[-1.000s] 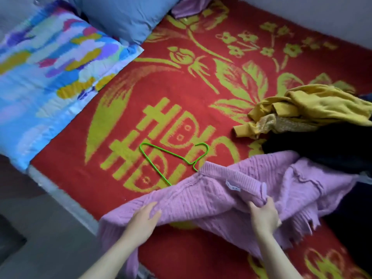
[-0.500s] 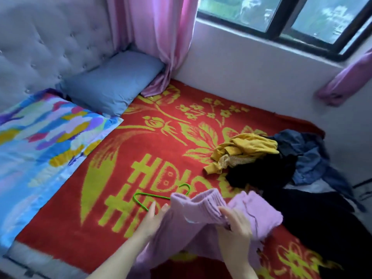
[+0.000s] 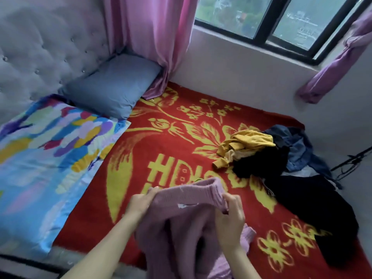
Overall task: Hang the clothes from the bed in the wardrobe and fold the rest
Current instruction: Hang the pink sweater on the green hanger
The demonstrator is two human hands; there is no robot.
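Observation:
A lilac knitted sweater (image 3: pixel 181 224) hangs lifted above the red bed blanket (image 3: pixel 161 150). My left hand (image 3: pixel 141 202) grips its ribbed hem on the left, and my right hand (image 3: pixel 231 216) pinches the same hem on the right. Only a sliver of the green wire hanger (image 3: pixel 198 179) shows behind the sweater. A pile of clothes lies further right: a mustard garment (image 3: pixel 245 143), a black one (image 3: pixel 302 202) and a blue denim one (image 3: pixel 296 143).
A blue pillow (image 3: pixel 112 85) and a multicoloured quilt (image 3: pixel 46 158) lie at the left by the padded headboard (image 3: pixel 40 47). A pink curtain (image 3: pixel 153 33) hangs beside the window (image 3: pixel 281 19). The wall borders the bed at the back.
Both hands have raised the sweater off the blanket and gathered its hem between them. It now covers most of the hanger. The view has tilted up toward the window.

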